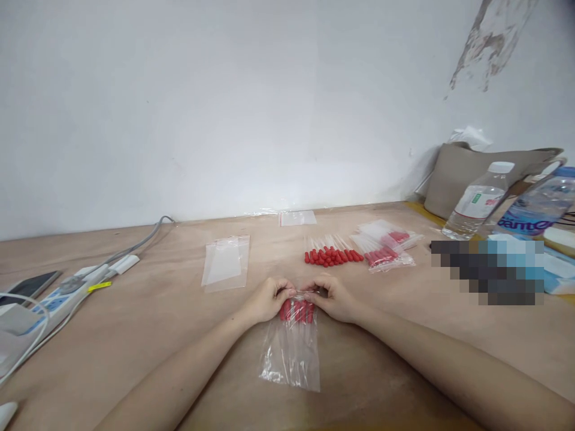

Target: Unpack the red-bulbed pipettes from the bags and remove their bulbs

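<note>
My left hand point(268, 298) and my right hand point(331, 297) both pinch the top edge of a clear plastic bag point(291, 353) lying on the wooden table point(135, 335). Inside the bag are several red-capped droppers point(297, 311), caps toward my hands. A loose row of red-capped droppers point(333, 256) lies just beyond my hands. To its right are filled bags of droppers point(386, 246).
Empty clear bags point(225, 262) lie left of centre, another small bag point(297, 218) by the wall. A power strip with cables point(63, 293) and a phone point(27, 286) are at the left. Water bottles point(477, 202), a grey bag point(453, 173) and a blurred patch are at the right.
</note>
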`<action>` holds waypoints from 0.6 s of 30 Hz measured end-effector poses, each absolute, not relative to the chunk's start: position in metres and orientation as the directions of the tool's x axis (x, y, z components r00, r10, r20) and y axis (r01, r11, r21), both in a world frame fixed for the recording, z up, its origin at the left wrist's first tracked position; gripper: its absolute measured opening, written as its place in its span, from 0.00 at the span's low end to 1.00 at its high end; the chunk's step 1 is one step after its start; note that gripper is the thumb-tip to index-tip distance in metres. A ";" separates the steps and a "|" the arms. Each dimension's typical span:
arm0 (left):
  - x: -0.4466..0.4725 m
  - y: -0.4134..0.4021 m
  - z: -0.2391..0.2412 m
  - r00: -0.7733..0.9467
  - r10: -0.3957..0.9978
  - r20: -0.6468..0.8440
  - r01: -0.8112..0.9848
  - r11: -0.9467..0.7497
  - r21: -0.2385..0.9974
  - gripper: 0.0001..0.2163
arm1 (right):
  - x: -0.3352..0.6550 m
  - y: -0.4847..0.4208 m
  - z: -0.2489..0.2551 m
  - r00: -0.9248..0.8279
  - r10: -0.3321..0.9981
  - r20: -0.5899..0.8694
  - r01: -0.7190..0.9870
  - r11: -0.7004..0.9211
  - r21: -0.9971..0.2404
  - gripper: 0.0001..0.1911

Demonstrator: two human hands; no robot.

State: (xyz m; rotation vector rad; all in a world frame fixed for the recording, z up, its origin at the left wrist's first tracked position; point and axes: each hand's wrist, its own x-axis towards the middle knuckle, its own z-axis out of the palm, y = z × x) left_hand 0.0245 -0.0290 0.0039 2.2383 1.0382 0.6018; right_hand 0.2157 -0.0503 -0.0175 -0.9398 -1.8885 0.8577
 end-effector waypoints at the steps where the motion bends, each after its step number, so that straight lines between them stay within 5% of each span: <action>1: 0.024 -0.030 0.004 0.598 0.781 0.181 0.521 -0.551 0.652 0.12 | 0.215 -0.051 -0.016 -0.380 0.851 0.361 0.262 0.474 -0.841 0.10; 11: 0.015 -0.020 -0.003 0.752 0.394 0.528 0.347 -0.918 0.192 0.09 | 0.219 -0.053 -0.017 -0.394 0.842 0.367 0.392 0.516 -0.762 0.09; 18: 0.023 -0.029 0.009 0.822 0.221 0.525 0.281 -0.959 -0.037 0.08 | 0.223 -0.052 -0.014 -0.463 0.794 0.395 0.404 0.585 -0.703 0.09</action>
